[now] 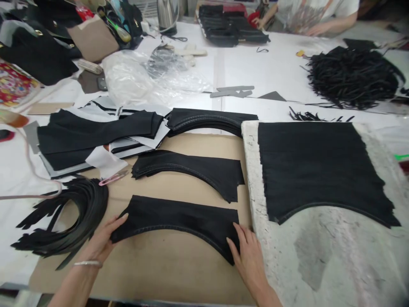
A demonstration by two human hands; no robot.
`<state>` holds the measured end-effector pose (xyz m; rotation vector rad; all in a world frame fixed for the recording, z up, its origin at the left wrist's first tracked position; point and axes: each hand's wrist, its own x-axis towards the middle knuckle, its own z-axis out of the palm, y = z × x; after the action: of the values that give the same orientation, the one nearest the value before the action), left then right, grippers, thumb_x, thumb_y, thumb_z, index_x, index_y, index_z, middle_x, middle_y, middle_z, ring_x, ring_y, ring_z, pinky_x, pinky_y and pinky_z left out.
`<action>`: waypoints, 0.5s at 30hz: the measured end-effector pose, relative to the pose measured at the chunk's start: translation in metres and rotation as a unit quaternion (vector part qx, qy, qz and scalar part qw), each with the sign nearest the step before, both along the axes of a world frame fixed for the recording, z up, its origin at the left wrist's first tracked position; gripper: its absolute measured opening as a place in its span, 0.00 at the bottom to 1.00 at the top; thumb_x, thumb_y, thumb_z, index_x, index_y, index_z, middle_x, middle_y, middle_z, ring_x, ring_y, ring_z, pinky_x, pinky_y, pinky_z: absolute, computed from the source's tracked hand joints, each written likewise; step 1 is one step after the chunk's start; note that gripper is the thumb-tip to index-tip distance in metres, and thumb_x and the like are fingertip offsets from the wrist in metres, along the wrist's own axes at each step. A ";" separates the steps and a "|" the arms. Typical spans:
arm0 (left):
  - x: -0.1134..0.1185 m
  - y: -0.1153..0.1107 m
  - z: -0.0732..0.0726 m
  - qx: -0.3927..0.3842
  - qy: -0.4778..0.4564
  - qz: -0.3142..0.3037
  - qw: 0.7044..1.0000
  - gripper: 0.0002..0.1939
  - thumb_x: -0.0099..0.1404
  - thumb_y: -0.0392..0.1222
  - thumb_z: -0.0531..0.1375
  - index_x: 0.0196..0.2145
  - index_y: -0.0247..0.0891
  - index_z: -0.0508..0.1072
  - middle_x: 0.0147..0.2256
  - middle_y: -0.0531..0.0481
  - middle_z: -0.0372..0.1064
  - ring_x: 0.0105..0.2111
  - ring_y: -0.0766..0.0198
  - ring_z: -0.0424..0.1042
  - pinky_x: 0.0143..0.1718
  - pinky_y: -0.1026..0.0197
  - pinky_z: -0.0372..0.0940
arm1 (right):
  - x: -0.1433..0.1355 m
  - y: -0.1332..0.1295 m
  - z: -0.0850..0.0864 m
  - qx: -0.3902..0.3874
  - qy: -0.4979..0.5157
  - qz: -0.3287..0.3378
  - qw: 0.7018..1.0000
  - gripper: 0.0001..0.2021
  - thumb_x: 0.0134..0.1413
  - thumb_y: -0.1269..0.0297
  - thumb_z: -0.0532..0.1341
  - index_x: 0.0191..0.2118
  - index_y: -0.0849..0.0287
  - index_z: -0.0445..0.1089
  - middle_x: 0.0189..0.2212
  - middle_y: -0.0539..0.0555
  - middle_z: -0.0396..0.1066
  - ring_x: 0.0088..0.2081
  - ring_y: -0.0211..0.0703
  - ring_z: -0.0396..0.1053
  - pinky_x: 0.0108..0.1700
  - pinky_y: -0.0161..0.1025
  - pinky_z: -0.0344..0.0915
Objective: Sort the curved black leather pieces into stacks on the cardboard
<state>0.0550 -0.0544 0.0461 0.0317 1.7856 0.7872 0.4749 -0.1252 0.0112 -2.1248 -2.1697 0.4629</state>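
Observation:
A curved black fabric piece (179, 215) with a stitched arched lower edge spans the space between my hands, over brown board (166, 273). My left hand (107, 236) grips its left end, thumb on top and fingers underneath. At its right end, my right hand (247, 253) has the thumb and fingers closed on the edge. Just beyond lies a pile of similar black pieces (188, 168), and farther back another pile (214, 121). Right of my right hand, overlapping black pieces (319, 166) cover part of a whitish slab (306, 251).
Coiled black strips (96, 204) lie at the left, near pink-handled snips (113, 178). Black and white cut panels (96, 132) are heaped behind. Crumpled clear plastic (137, 76) and a black strip heap (354, 76) sit farther back. Across the table, a person's hands (319, 29) show.

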 end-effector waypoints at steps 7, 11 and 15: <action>-0.001 0.008 -0.009 0.038 0.055 -0.108 0.992 0.19 0.40 0.41 0.72 0.33 0.37 0.77 0.30 0.49 0.77 0.31 0.58 0.75 0.32 0.60 0.71 | -0.004 0.022 -0.002 -0.043 -0.018 -0.042 0.998 0.08 0.58 0.67 0.55 0.44 0.58 0.64 0.36 0.55 0.67 0.40 0.51 0.63 0.41 0.45 0.58; 0.002 0.002 -0.011 0.109 0.079 -0.158 0.978 0.21 0.43 0.50 0.70 0.35 0.37 0.76 0.33 0.50 0.77 0.36 0.58 0.75 0.41 0.60 0.69 | 0.000 0.023 -0.009 -0.056 0.029 -0.037 0.997 0.03 0.56 0.65 0.56 0.34 0.56 0.65 0.33 0.54 0.67 0.38 0.50 0.64 0.40 0.45 0.58; 0.001 -0.004 -0.006 0.124 0.093 -0.162 0.975 0.22 0.45 0.53 0.69 0.34 0.36 0.75 0.33 0.51 0.77 0.35 0.60 0.74 0.41 0.61 0.68 | 0.007 0.019 -0.007 -0.073 0.133 -0.083 0.985 0.08 0.58 0.57 0.55 0.33 0.56 0.64 0.31 0.53 0.68 0.36 0.48 0.67 0.39 0.44 0.60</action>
<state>0.0557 -0.0586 0.0404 0.5648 1.7848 0.7820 0.4820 -0.1059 0.0046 -2.1478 -1.8496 0.8586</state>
